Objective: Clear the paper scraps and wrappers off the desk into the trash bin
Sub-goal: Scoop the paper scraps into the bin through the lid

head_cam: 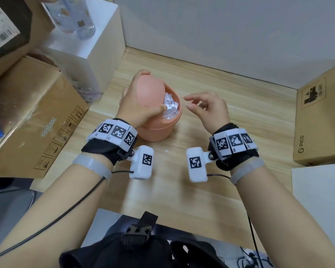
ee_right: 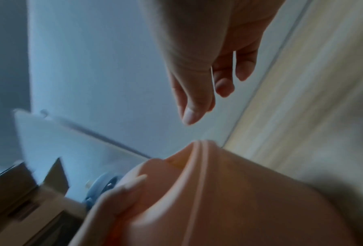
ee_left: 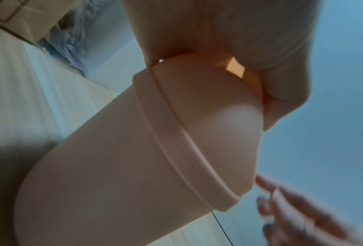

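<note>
A small round pink plastic trash bin (head_cam: 159,130) stands on the pale wooden desk (head_cam: 230,117); the left hand (head_cam: 137,105) grips its swing lid (head_cam: 149,89), tipped open; white torn paper scraps (head_cam: 170,109) sit inside; the right hand (head_cam: 209,107) hovers just right of it, fingers loose, holding nothing.
</note>
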The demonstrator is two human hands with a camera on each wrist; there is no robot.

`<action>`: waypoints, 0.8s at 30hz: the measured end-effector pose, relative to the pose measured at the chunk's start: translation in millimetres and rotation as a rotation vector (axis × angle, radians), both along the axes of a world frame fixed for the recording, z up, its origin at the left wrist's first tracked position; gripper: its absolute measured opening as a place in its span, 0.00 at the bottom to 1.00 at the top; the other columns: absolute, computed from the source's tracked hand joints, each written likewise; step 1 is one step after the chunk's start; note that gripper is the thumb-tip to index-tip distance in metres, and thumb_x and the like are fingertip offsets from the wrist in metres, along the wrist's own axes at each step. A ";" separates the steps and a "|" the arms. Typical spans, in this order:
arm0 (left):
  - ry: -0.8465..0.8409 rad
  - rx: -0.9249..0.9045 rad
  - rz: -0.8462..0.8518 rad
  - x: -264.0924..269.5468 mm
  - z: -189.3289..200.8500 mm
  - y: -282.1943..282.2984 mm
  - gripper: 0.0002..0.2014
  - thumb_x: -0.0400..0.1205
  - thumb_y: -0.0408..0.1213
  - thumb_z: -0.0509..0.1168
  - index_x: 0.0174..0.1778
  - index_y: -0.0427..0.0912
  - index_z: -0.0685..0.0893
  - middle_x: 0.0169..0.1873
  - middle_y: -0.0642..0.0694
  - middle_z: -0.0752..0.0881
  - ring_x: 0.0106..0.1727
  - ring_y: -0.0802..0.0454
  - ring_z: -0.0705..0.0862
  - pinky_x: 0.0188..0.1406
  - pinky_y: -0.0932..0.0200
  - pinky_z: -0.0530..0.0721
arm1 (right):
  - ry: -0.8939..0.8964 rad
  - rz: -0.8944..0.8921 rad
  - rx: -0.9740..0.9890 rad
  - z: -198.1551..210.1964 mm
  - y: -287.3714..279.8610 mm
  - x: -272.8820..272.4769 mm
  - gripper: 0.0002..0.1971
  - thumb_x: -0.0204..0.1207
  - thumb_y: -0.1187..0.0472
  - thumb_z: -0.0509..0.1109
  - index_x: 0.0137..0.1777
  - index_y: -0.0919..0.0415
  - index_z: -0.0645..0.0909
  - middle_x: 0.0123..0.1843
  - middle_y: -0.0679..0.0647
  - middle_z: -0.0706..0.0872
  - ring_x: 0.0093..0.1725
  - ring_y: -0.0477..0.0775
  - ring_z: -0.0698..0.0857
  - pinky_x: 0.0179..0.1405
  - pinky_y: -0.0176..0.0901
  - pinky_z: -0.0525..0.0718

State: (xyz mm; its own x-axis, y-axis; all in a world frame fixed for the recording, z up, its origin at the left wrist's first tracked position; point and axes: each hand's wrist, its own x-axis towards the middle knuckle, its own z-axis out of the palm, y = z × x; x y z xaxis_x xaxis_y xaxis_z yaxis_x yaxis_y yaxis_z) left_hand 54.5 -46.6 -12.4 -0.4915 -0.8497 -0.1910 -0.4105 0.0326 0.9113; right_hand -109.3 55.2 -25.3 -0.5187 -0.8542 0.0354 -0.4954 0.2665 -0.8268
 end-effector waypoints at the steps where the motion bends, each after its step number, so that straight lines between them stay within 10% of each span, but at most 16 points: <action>1: 0.000 -0.003 0.002 0.7 -0.6 0.7 0.39 0.49 0.54 0.69 0.58 0.78 0.64 0.69 0.44 0.72 0.65 0.43 0.77 0.68 0.44 0.78 | -0.042 -0.037 0.004 -10.7 10.4 -2.0 0.13 0.69 0.65 0.74 0.49 0.47 0.84 0.36 0.43 0.78 0.31 0.35 0.75 0.37 0.25 0.73; 7: 0.026 -0.017 0.009 4.4 -5.6 7.0 0.38 0.51 0.53 0.72 0.55 0.82 0.64 0.69 0.44 0.71 0.64 0.46 0.77 0.67 0.47 0.79 | -0.246 -0.119 0.309 -77.9 68.5 11.4 0.13 0.61 0.70 0.79 0.41 0.52 0.85 0.32 0.43 0.79 0.26 0.35 0.75 0.37 0.30 0.74; 18: 0.058 -0.063 -0.002 6.3 -8.4 5.4 0.42 0.51 0.52 0.71 0.65 0.67 0.66 0.69 0.43 0.71 0.61 0.53 0.75 0.53 0.76 0.75 | 0.096 0.069 0.582 -95.4 80.2 26.4 0.08 0.61 0.59 0.79 0.36 0.61 0.86 0.41 0.50 0.76 0.44 0.54 0.78 0.46 0.46 0.76; 24: 0.040 -0.031 0.003 7.5 -3.8 8.2 0.41 0.51 0.53 0.70 0.63 0.69 0.65 0.69 0.43 0.71 0.62 0.49 0.77 0.64 0.57 0.78 | 0.062 0.005 0.512 -100.7 84.5 24.9 0.10 0.58 0.60 0.81 0.35 0.63 0.85 0.41 0.51 0.76 0.43 0.53 0.77 0.43 0.41 0.72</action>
State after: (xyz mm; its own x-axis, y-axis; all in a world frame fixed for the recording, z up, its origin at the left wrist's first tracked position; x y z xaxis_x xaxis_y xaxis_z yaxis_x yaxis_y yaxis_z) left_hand 62.0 -38.4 -16.2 -0.4961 -0.8562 -0.1443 -0.3734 0.0603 0.9257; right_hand -84.4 139.7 -126.0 -0.5245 -0.7726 -0.3577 -0.5414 0.6269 -0.5602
